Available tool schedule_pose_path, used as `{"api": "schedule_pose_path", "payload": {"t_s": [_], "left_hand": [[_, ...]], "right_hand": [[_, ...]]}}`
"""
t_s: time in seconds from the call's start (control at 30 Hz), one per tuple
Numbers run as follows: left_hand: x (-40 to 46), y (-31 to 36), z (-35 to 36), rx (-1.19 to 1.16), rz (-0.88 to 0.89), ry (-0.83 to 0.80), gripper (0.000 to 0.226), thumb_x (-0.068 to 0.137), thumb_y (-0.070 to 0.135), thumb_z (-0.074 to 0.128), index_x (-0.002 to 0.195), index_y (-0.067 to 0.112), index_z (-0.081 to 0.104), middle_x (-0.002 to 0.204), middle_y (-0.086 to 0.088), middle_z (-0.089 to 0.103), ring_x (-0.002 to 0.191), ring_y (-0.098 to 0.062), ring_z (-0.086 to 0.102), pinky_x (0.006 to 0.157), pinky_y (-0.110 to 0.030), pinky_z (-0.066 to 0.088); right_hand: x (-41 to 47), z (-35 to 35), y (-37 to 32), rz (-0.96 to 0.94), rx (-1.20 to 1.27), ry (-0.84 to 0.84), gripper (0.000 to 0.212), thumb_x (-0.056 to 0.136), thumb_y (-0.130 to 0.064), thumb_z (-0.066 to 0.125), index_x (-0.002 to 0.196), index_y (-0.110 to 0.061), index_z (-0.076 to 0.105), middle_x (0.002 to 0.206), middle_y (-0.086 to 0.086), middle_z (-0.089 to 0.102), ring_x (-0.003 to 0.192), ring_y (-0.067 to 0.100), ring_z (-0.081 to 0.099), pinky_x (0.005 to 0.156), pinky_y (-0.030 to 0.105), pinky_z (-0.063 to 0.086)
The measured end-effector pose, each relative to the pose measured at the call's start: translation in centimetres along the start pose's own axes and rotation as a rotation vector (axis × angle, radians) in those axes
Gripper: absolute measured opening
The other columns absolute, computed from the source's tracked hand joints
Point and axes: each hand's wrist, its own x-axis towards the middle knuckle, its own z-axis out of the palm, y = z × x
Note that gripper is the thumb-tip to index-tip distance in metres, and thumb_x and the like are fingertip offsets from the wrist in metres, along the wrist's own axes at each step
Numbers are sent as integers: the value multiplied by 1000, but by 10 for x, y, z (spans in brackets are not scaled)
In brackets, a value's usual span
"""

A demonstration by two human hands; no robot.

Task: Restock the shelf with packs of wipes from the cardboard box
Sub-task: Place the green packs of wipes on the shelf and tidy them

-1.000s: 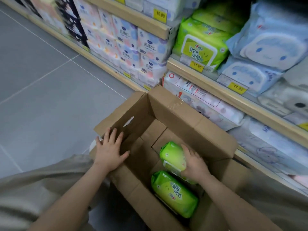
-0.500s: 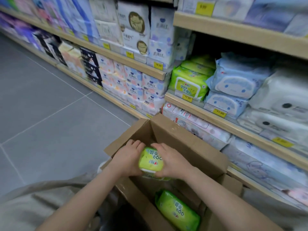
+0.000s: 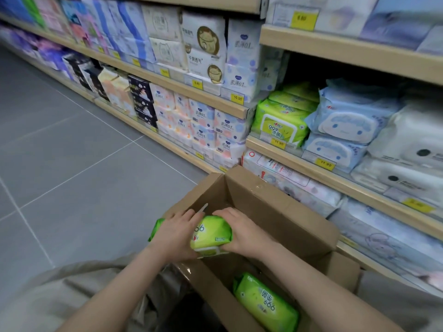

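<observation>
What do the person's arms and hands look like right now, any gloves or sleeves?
Both forearms are bare, with no sleeves on them. The left hand and right hand wear no gloves; no rings, watch or markings are visible.

Readable text: packs, price tags
"999" on the shelved green wipes pack (image 3: 279, 125); tags "11.90" (image 3: 278, 143), "10.00" (image 3: 237, 98); boxed pack (image 3: 266, 305) "666" (inverted).
</observation>
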Motion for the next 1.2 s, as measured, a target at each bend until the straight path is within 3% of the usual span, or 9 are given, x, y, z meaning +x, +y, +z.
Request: {"api": "schedule_pose_path", "payload": {"t_s": [0.07, 0.17, 0.37, 0.47, 0.53, 0.63, 0.8, 0.93, 1.2], "left_hand": [[-2, -1, 9, 28, -17, -23, 91, 47, 76, 55, 121, 25, 48, 98, 3, 60, 87, -21, 60, 71, -40, 51], [1, -3, 24, 78, 3, -41, 88, 46, 74, 57, 119, 24, 52, 93, 3, 60, 83, -21, 59, 71, -38, 47], [8, -5, 32, 59, -5, -29, 92, 49, 75, 48, 121, 18, 53, 94, -1, 60, 86, -26, 59, 71, -39, 43], [11, -5, 33, 53, 6, -36, 94, 49, 76, 44, 121, 17, 54, 94, -3, 60, 85, -27, 58, 73, -40, 43], [14, -5, 33, 64, 10, -43, 95, 48, 76, 45, 122, 17, 53, 95, -2, 60, 84, -27, 58, 74, -39, 43], [19, -6, 34, 70, 15, -68, 94, 48, 74, 51, 123, 18, 51, 96, -2, 59, 87, -27, 57, 75, -40, 43], [21, -8, 35, 73, 14, -104, 96, 46, 72, 57, 127, 22, 47, 99, 2, 57, 92, -24, 55, 78, -39, 40], [22, -9, 34, 64, -1, -114, 96, 47, 74, 56, 129, 24, 44, 102, 4, 56, 95, -22, 54, 80, -38, 39], [40, -17, 8, 63, 30, -101, 97, 51, 73, 61, 135, 29, 37, 115, 5, 55, 103, -19, 50, 85, -36, 36]], "right_hand": [[-15, 7, 14, 46, 50, -4, 85, 74, -27, 74, 145, -21, 29, 143, 0, 37, 129, 14, 36, 104, 20, 26], [-53, 29, 50, 202, 44, -75, 77, 86, -30, 64, 149, -26, 19, 152, -3, 27, 137, 14, 28, 112, 23, 21], [-115, 93, 109, 387, -129, -447, 61, 94, -33, 51, 147, -32, 22, 156, -1, 16, 136, 26, 28, 110, 32, 29], [-131, 117, 117, 476, -208, -586, 66, 93, -46, 47, 146, -46, 9, 159, 2, 4, 140, 29, 19, 111, 41, 27], [-132, 120, 120, 541, -228, -579, 72, 90, -53, 47, 145, -49, 1, 159, 3, -1, 141, 30, 17, 111, 47, 24], [-124, 116, 127, 608, -193, -544, 90, 78, -65, 56, 146, -48, 0, 159, 6, 6, 139, 33, 21, 110, 45, 28], [-124, 121, 129, 640, -245, -584, 113, 67, -51, 76, 144, -48, -6, 137, 15, 32, 122, 37, 40, 99, 48, 38], [-122, 124, 125, 643, -232, -525, 106, 72, -37, 74, 145, -45, -3, 133, 13, 35, 118, 34, 43, 96, 45, 41], [-90, 45, 120, 580, -184, -322, 105, 66, -39, 77, 144, -46, 8, 125, 9, 40, 112, 33, 46, 93, 39, 44]]}}
